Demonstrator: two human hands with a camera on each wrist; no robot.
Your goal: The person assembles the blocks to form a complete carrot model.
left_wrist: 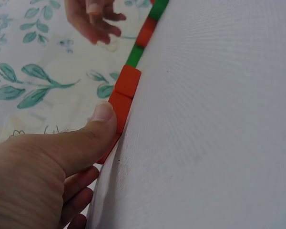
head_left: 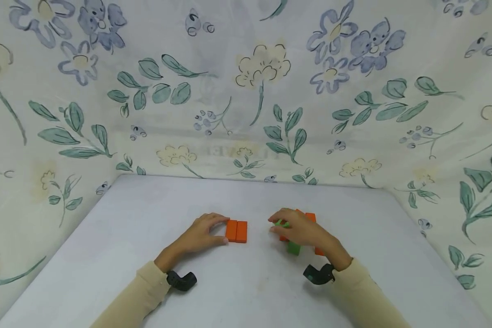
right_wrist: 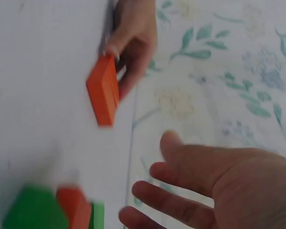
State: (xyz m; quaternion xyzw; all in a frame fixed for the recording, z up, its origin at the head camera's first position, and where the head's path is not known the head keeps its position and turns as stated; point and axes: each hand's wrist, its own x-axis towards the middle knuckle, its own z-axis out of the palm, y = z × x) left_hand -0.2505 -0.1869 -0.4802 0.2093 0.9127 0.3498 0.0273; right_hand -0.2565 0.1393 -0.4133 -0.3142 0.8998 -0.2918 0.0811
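Two orange rectangular blocks lie side by side on the white table. My left hand holds the nearer-left one of the pair between thumb and fingers, at its two ends; the thumb presses against its side in the left wrist view. Over a loose group of blocks to the right hovers my right hand, thumb and fingers spread apart with nothing between them in the right wrist view. Beneath and around it show a green block and orange blocks, partly hidden by the hand.
The white tabletop reaches back to a flower-patterned cloth, which also hangs on both sides. Black wrist cameras sit at both sleeve cuffs.
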